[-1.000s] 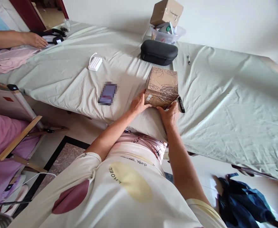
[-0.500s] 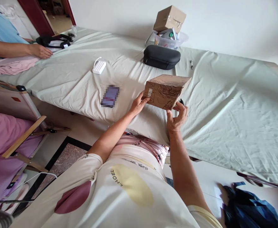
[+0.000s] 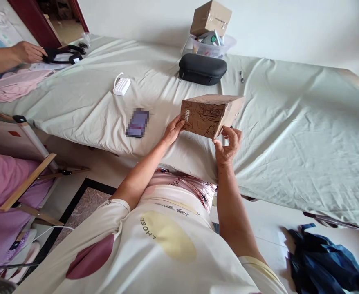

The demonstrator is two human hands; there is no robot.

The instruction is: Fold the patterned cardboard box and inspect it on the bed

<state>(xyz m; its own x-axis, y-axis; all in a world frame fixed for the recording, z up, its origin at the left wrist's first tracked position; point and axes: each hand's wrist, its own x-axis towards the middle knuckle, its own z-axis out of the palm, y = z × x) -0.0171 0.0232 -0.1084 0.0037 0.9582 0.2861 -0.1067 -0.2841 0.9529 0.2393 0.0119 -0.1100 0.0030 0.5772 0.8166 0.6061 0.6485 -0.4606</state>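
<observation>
I hold a brown cardboard box [image 3: 209, 115] covered in dark scribbled lines, lifted and tilted above the near edge of the table. My left hand [image 3: 172, 130] grips its left end, next to a barcode label. My right hand [image 3: 227, 146] pinches its lower right corner with curled fingers. The table is covered with a pale green sheet [image 3: 290, 122].
On the sheet lie a phone [image 3: 137, 122], a white power bank [image 3: 122, 86], a black zip case [image 3: 202, 69], a small pen [image 3: 241, 76] and a plastic tub [image 3: 212, 47] carrying another box [image 3: 210, 17]. Another person's hand [image 3: 28, 52] rests at far left by black straps [image 3: 63, 54]. A wooden chair [image 3: 23, 163] stands left.
The box has come up off the sheet and tipped onto its edge between my hands. My right hand moved from under the box to its lower corner. The other person's hand shifted left.
</observation>
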